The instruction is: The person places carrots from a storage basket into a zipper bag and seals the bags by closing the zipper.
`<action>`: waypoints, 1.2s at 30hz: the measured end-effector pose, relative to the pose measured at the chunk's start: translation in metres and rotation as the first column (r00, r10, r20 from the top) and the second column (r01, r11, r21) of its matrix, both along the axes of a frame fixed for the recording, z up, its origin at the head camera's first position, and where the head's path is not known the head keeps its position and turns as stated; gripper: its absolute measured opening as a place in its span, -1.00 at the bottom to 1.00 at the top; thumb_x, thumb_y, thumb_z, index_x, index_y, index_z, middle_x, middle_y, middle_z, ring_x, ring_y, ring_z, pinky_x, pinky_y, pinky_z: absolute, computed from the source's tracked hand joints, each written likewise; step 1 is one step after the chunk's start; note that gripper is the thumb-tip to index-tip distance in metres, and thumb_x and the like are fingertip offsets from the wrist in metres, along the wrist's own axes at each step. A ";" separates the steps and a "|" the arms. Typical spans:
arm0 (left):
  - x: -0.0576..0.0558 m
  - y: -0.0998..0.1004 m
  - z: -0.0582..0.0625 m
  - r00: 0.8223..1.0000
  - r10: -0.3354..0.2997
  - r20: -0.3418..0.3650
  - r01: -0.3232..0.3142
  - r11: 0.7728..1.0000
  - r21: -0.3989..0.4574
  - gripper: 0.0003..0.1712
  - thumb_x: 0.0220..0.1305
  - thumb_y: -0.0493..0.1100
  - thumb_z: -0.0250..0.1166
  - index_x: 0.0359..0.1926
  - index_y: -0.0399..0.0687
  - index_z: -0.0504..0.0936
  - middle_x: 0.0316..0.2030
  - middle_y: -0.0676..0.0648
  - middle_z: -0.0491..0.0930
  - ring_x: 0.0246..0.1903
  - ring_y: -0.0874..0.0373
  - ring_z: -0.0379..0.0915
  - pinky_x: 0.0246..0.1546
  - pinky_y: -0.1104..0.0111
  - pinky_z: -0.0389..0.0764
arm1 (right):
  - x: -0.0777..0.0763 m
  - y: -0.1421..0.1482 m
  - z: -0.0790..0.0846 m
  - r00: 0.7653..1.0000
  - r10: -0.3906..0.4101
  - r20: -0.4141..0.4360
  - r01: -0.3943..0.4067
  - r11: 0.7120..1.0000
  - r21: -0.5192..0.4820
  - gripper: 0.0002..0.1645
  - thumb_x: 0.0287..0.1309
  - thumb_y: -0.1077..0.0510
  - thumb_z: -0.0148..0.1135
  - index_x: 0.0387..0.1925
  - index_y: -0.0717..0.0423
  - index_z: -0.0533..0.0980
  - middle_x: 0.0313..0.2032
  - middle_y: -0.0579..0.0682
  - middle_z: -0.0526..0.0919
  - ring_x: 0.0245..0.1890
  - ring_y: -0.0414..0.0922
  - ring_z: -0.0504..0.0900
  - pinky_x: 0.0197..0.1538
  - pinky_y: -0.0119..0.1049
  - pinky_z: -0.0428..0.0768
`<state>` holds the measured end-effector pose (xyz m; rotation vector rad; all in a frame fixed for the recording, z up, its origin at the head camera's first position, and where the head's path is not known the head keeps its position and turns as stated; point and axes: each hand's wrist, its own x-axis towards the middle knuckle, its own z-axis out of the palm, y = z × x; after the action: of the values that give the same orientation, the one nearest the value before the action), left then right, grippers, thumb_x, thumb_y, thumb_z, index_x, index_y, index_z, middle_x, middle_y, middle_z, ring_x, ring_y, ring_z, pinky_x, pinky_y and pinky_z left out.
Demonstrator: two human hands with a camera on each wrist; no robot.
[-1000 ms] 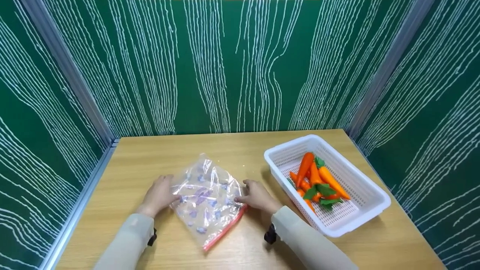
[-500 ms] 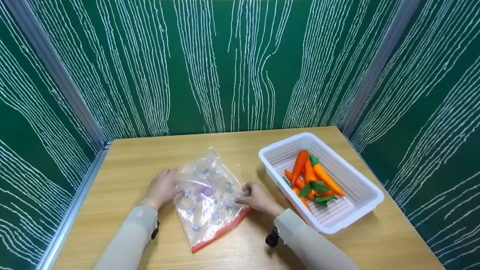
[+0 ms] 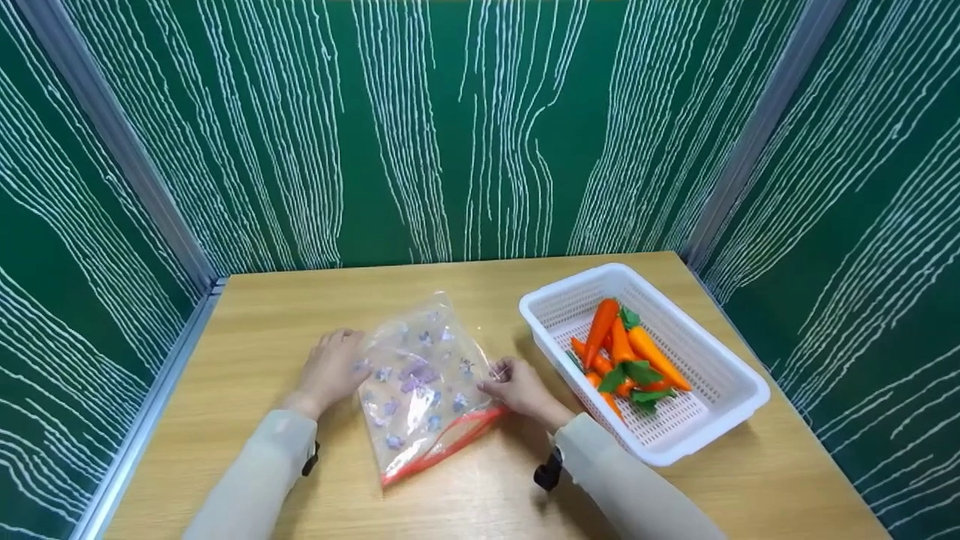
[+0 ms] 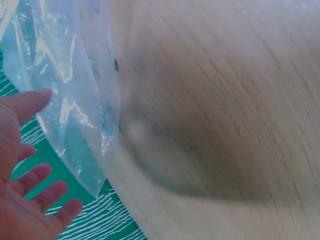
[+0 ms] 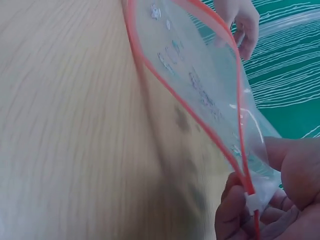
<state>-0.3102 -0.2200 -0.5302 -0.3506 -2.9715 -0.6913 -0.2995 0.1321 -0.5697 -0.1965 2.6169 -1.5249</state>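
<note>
A clear slider zip bag (image 3: 416, 401) with a blue and purple print lies on the table, its red-edged mouth facing the person. In the right wrist view that mouth gapes, and a white slider (image 5: 253, 203) sits at one end of the red strip (image 5: 187, 107). My right hand (image 3: 519, 390) pinches the bag's right edge near the slider, thumb against bent fingers. On the other side, my left hand (image 3: 330, 371) has its thumb against the plastic. Its fingers are loosely spread and grip nothing in the left wrist view.
Right of the bag stands a white perforated basket (image 3: 724, 367). Several orange carrots (image 3: 652, 356) with green leaves lie in it. Green panels (image 3: 510, 135) with white lines enclose the wooden table (image 3: 262, 315) at the back and sides.
The bag has turned, its far corner shifting right. Its red mouth has parted into a gap. My right thumb and fingers have closed on its right edge, and my left hand has moved slightly right.
</note>
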 end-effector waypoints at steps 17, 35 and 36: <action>0.024 0.042 0.023 0.979 -0.194 0.062 0.182 0.971 0.153 -0.17 0.32 0.27 0.53 0.46 0.00 0.58 0.44 -0.15 0.58 0.38 -0.20 0.55 0.45 -0.17 0.53 | -0.008 -0.010 0.007 0.981 -0.139 0.132 0.156 0.980 -0.126 -0.75 0.29 0.17 0.51 -0.30 0.21 0.56 -0.50 -0.07 0.52 -0.59 -0.22 0.46 -0.57 -0.42 0.47; 0.029 0.086 0.032 0.915 -0.384 0.125 0.370 0.921 0.121 -0.54 0.40 0.14 0.49 0.15 -0.01 0.73 0.02 -0.08 0.76 -0.04 0.00 0.69 0.13 0.08 0.75 | -0.014 -0.022 0.012 0.960 -0.172 0.222 0.209 0.966 -0.153 -0.75 0.33 0.18 0.48 -0.21 0.26 0.58 -0.52 -0.07 0.55 -0.61 -0.24 0.49 -0.53 -0.35 0.52; 0.029 0.087 0.032 0.914 -0.388 0.121 0.375 0.920 0.111 -0.57 0.41 0.10 0.48 0.13 -0.05 0.74 0.01 -0.08 0.76 -0.07 0.02 0.68 0.11 0.08 0.75 | -0.014 -0.022 0.012 0.960 -0.171 0.222 0.207 0.967 -0.150 -0.76 0.32 0.17 0.48 -0.21 0.26 0.58 -0.51 -0.07 0.55 -0.61 -0.24 0.49 -0.53 -0.34 0.52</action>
<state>-0.2809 -0.1333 -0.4984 -0.9324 -3.0176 -0.9099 -0.3135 0.1097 -0.5573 0.1982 2.3995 -1.7288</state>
